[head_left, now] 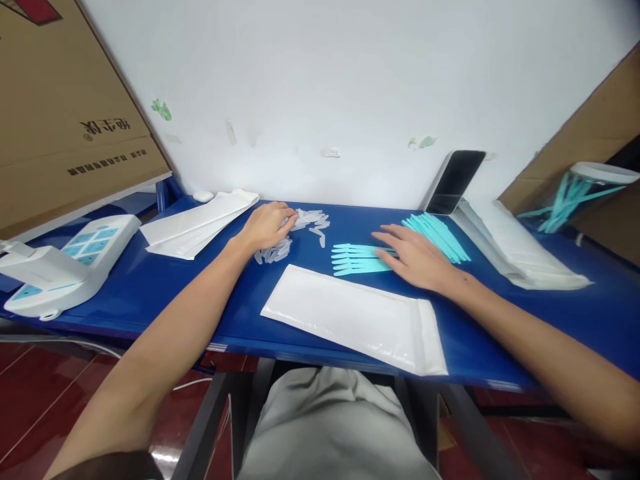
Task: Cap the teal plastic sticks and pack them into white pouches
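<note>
My left hand (271,224) rests at the pile of small translucent white pieces (275,251), its fingers bent over them; what its fingertips hold, if anything, is hidden. With fingers spread, my right hand (413,257) lies over the right end of a row of turquoise sticks (356,260), touching them. A second, fanned bunch of turquoise sticks (440,235) lies just behind and right of that hand. Nearer to my body is a white padded envelope (345,313), flat on the blue table (240,313).
White envelopes lie at the left (200,223) and right (520,247). A white and blue power strip (90,250) is at far left. A phone (456,180) leans on the wall. A clear cup (565,197) of turquoise sticks stands far right, near cardboard (595,120).
</note>
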The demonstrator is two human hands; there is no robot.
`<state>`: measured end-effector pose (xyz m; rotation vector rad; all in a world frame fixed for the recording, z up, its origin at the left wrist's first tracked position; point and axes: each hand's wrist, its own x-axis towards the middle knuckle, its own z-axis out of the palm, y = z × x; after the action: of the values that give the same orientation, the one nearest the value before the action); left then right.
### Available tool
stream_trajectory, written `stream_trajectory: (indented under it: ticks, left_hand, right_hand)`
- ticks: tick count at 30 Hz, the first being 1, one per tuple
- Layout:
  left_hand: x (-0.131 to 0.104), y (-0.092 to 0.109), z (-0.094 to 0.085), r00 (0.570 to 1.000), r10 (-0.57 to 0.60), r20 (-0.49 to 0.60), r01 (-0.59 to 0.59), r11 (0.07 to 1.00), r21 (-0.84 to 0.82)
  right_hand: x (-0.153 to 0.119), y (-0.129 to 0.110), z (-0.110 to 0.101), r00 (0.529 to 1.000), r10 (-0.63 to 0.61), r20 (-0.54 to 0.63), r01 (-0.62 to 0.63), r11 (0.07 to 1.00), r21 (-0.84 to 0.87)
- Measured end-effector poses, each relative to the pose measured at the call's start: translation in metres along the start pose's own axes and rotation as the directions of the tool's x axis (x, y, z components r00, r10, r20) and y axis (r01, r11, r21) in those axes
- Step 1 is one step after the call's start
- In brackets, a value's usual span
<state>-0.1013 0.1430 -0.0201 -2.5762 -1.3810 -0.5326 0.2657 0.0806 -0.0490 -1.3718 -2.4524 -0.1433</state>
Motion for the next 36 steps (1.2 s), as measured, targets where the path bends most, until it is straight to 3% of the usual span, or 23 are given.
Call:
stream_trajectory:
  ticks: [5,11,22,36]
  left_hand:
    - [0.0,-0.002,0.0,1.0,-0.022,0.01,0.023,1.0,-0.013]
    - [0.001,-0.002,0.0,1.0,-0.002,0.015,0.002,1.0,0.009]
    - [0.003,-0.003,0.003,1.0,0.014,0.0,-0.014,0.999,-0.031]
    - [0.003,0.0,0.004,1.0,0.023,0.016,-0.023,1.0,-0.003]
  right_hand:
    - [-0.003,0.029,-0.007,0.972,0.237,0.009,-0.23,0.95,-0.212]
    - [-0.003,0.035,-0.021,0.935,0.35,0.062,-0.325,0.911,-0.253]
    - [0.0,0.027,-0.023,0.932,0.342,0.119,-0.278,0.887,-0.368]
    - [0.002,0.021,-0.026,0.943,0.254,0.214,-0.221,0.961,-0.166]
